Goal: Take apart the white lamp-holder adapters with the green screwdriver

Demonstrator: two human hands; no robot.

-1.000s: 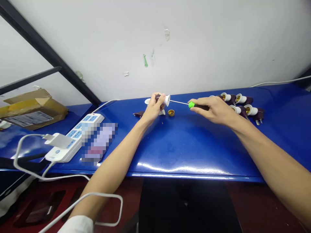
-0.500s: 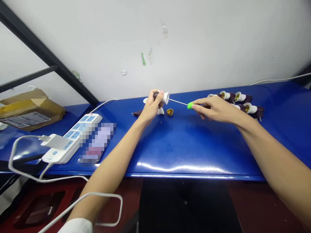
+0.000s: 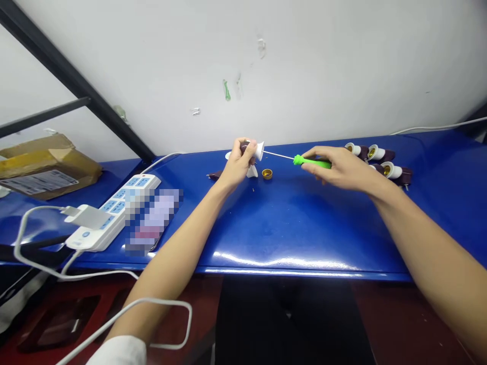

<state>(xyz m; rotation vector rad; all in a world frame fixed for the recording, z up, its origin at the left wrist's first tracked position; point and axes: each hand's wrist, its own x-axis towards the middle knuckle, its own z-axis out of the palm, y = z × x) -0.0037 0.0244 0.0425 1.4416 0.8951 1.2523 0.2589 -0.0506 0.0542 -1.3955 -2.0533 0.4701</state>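
Note:
My left hand (image 3: pixel 242 158) is closed round a brown and white lamp holder (image 3: pixel 259 150), its white mouth facing right. My right hand (image 3: pixel 335 165) grips a screwdriver (image 3: pixel 314 162) by its green handle. The thin shaft runs left into the mouth of the lamp holder; its tip is hidden inside. Just below the held lamp holder, a small brass-coloured cup (image 3: pixel 267 174) rests on the blue table (image 3: pixel 281 223). A white piece (image 3: pixel 252 171) and a dark brown part (image 3: pixel 215 175) lie partly behind my left hand.
Several brown and white lamp holders (image 3: pixel 391 170) are grouped at the right. On the left stand a white power strip (image 3: pixel 114 213) with a charger (image 3: pixel 87 217) and a blurred phone (image 3: pixel 154 220). A cardboard box (image 3: pixel 41 167) sits farther left. A white cable (image 3: pixel 160 301) crosses my left forearm.
My right hand has shifted its grip back along the screwdriver, so more of the green handle shows. The left hand still holds the lamp holder in nearly the same place.

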